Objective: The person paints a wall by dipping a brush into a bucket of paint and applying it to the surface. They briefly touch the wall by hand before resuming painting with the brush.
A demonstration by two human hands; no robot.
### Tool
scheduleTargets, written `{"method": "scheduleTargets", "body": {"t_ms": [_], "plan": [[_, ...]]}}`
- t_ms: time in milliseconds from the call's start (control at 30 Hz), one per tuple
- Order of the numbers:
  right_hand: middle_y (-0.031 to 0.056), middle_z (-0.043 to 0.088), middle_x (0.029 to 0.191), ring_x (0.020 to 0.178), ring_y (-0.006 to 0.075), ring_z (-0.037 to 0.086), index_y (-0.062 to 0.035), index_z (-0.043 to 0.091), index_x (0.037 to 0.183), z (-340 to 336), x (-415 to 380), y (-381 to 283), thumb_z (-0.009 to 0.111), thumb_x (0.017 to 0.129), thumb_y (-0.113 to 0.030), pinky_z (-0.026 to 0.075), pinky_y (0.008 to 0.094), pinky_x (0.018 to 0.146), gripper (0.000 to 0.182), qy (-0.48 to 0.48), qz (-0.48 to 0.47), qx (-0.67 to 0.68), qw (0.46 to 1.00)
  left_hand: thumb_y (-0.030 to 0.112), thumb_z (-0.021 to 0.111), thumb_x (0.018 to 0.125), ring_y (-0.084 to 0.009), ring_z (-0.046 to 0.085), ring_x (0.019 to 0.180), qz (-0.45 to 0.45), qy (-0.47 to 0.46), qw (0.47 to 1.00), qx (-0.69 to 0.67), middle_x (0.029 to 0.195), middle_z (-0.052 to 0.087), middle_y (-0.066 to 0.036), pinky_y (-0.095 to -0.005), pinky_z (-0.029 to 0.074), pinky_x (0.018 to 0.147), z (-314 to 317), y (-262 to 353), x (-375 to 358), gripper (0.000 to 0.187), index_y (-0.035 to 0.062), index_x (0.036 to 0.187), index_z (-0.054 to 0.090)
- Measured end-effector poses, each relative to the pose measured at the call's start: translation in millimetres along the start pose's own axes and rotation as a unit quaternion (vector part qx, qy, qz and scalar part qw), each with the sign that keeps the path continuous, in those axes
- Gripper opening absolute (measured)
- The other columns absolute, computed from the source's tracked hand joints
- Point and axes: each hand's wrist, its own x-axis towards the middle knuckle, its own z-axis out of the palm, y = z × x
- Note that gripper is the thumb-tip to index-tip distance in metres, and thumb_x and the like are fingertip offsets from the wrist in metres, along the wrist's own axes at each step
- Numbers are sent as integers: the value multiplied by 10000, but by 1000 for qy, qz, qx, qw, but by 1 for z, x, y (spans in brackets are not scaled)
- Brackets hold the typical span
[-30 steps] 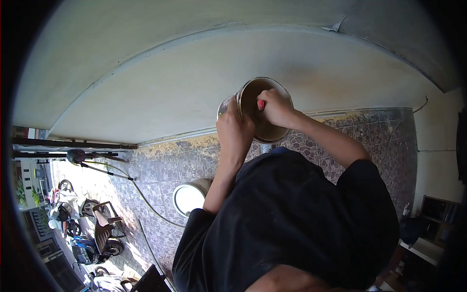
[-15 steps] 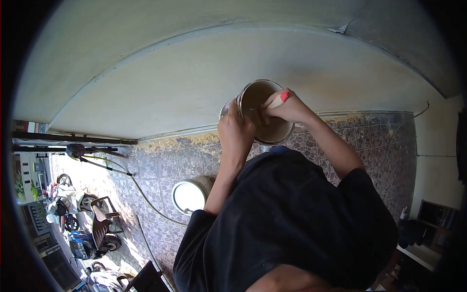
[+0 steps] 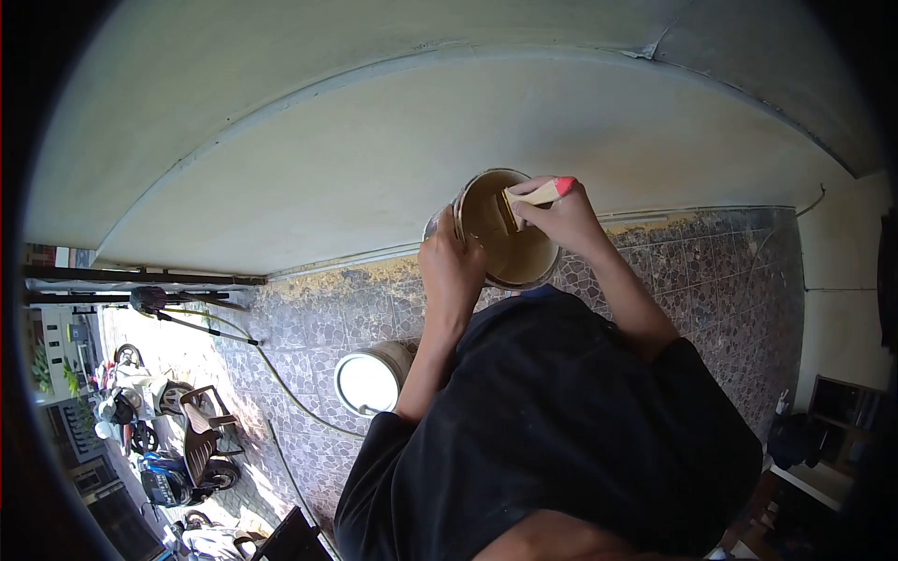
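While the wall [image 3: 327, 168] is standing beyond at 12 o'clock, the bucket [image 3: 485, 192] is showing me its open mouth, and my left hand [image 3: 453, 266] is clasping its rim at 9 o'clock, wrapped firmly over the edge. What is bearing the base I cannot tell, so a slackening left grip could be tipping it and spilling its contents. My right hand [image 3: 569, 221] is closing around the flat paintbrush [image 3: 538, 195] over the mouth's 2 o'clock side; a loose pinch could be dropping it in, and loaded bristles [image 3: 504, 217] could be dripping past the rim. Compared with one second ago, the bucket's mouth is sitting slightly lower in view; the red handle tip [image 3: 564, 185], then showing near mid-mouth, is now pointing toward 2 o'clock.
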Motion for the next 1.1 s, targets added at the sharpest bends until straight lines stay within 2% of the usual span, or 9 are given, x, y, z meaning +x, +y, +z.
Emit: {"method": "scheduleTargets", "body": {"t_ms": [33, 100, 133, 267, 700, 767, 900, 1000, 1100], "plan": [[98, 773, 894, 824, 144, 737, 47, 764, 1050, 5, 0, 3, 767, 891, -30, 595, 298, 755, 177, 0, 1, 1, 1000, 13, 616, 818, -446, 732, 777, -1, -1, 1000, 1, 839, 709, -306, -494, 585, 700, -1, 2, 0, 474, -128, 1270, 641], [130, 797, 929, 843, 185, 769, 11, 790, 997, 15, 0, 8, 781, 833, -84, 603, 333, 777, 189, -18, 20, -114, 993, 74, 624, 894, -418, 753, 812, -16, -4, 1000, -1, 864, 742, -257, -460, 586, 727, -3, 7, -2, 407, -1, 1289, 690], [158, 764, 851, 807, 298, 757, -1, 761, 857, 21, 1, 15, 787, 778, -64, 591, 377, 752, 105, -26, 50, -76, 996, 74, 624, 894, -418, 753, 812, -16, -5, 1000, -1, 864, 742, -257, -460, 586, 727, -1, 5, -3, 407, -1, 1289, 690], [224, 621, 708, 756, 433, 650, 5, 639, 697, 36, -1, 34, 771, 705, -28, 523, 473, 682, 136, -18, -36, -226, 973, 92, 627, 906, -432, 747, 837, -15, 10, 1000, 16, 874, 739, -265, -475, 584, 732, 3, 3, -5, 389, 15, 1282, 694], [248, 669, 774, 757, 469, 662, 5, 686, 718, 32, -8, 38, 715, 798, -43, 536, 529, 720, 97, -16, -49, -291, 955, 43, 591, 879, -459, 727, 849, 15, 19, 1000, 18, 886, 731, -269, -494, 579, 731, 7, -2, -11, 382, 23, 1247, 691], [212, 711, 804, 787, 419, 701, -8, 741, 798, 24, -2, 43, 752, 796, -82, 568, 475, 754, 75, -74, 32, -187, 979, 40, 590, 876, -459, 726, 848, 3, 11, 1000, 13, 885, 730, -270, -496, 578, 730, 5, 2, -12, 377, 20, 1239, 691], [171, 762, 871, 840, 344, 744, -26, 784, 889, 20, -14, 11, 789, 777, -108, 586, 408, 793, 139, -3, -12, -166, 986, 39, 589, 873, -464, 721, 847, -8, -5, 1000, 7, 882, 728, -270, -502, 577, 729, 8, -3, -16, 362, 19, 1219, 692], [159, 783, 937, 899, 316, 765, -41, 808, 950, 26, -28, 11, 790, 812, -134, 593, 399, 821, 167, -132, 24, -106, 985, 43, 595, 872, -470, 715, 835, 4, 2, 1000, 20, 870, 722, -275, -511, 573, 723, 17, -17, -18, 324, 8, 1180, 692], [160, 771, 884, 867, 365, 747, -55, 812, 920, 41, -35, 20, 798, 834, -148, 591, 404, 798, 128, -10, -57, -139, 989, 49, 602, 875, -478, 709, 826, -12, -11, 999, 31, 859, 719, -274, -519, 566, 712, 15, -19, -23, 282, 6, 1140, 690]]}}
